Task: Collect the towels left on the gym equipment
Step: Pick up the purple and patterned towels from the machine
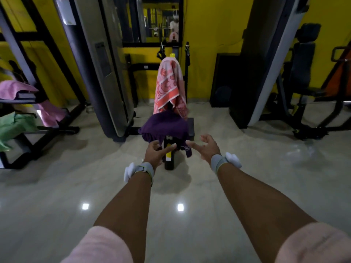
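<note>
A dark purple towel (163, 126) lies over the near end of a bench machine (169, 158) in the middle of the room. Behind it a pink and coral patterned towel (170, 86) hangs over the machine's upright. My left hand (154, 153) is stretched out with its fingers spread at the purple towel's near hem, whether touching it I cannot tell. My right hand (206, 148) is open just right of that hem, its fingers pointing at the cloth. At the far left a pink towel (17, 90) and a green towel (13, 126) lie on another machine.
A tall weight-stack column (106, 73) stands left of the bench, and a second column (266, 63) with a seat machine (303, 76) stands right. A mirror (155, 19) hangs on the yellow back wall. Glossy tiled floor (171, 205) lies between me and the bench.
</note>
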`<state>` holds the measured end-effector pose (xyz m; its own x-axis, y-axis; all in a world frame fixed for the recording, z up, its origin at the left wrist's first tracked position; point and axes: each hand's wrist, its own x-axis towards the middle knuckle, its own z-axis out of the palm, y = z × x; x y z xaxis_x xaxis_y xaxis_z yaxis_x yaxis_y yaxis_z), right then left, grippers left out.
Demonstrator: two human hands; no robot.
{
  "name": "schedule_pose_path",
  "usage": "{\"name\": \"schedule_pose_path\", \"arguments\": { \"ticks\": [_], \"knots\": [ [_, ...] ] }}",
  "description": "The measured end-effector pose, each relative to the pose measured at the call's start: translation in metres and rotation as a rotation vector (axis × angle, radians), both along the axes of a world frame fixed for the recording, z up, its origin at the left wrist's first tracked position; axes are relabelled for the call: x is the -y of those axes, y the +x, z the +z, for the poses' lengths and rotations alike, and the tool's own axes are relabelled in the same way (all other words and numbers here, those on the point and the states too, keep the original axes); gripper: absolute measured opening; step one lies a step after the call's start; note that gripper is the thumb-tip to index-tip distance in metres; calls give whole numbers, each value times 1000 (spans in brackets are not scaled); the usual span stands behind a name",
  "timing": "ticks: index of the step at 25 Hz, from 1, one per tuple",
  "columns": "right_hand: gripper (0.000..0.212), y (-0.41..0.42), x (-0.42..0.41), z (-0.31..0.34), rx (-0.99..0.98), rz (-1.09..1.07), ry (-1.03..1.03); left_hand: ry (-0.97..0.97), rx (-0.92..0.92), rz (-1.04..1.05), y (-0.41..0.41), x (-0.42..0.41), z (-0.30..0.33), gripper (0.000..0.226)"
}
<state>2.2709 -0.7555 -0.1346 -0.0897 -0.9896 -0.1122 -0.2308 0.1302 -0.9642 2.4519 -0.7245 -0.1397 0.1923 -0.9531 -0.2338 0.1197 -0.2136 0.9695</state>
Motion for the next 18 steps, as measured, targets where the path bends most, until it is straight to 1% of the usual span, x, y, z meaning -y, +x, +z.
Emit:
{"name": "schedule_pose_path", "arguments": {
  "ticks": [3, 6, 9, 10, 13, 15, 16, 18],
  "knots": [
    [81, 26, 90, -5, 5, 68, 20, 20, -10, 57, 27, 89, -6, 81],
    [82, 50, 178, -24, -9, 82, -11, 29, -16, 37, 48, 176, -22, 84],
    [82, 72, 261, -37, -30, 64, 28, 49, -19, 15, 72, 261, -31, 95],
    [82, 79, 285, -39, -10, 66, 46, 54, -20, 9, 81, 287, -33, 94],
    [79, 107, 370, -49, 40, 43, 127, 109, -4, 5, 110, 379, -39, 80],
    [77, 122, 413, -56, 50, 29, 158, 135, 7, -4, 120, 422, -44, 75],
    [76, 127, 431, -61, 48, 33, 169, 144, 7, -14, 123, 439, -48, 75],
    [75, 140, 474, -77, -16, 56, 200, 183, 28, -19, 131, 480, -58, 77]
  ]
}}
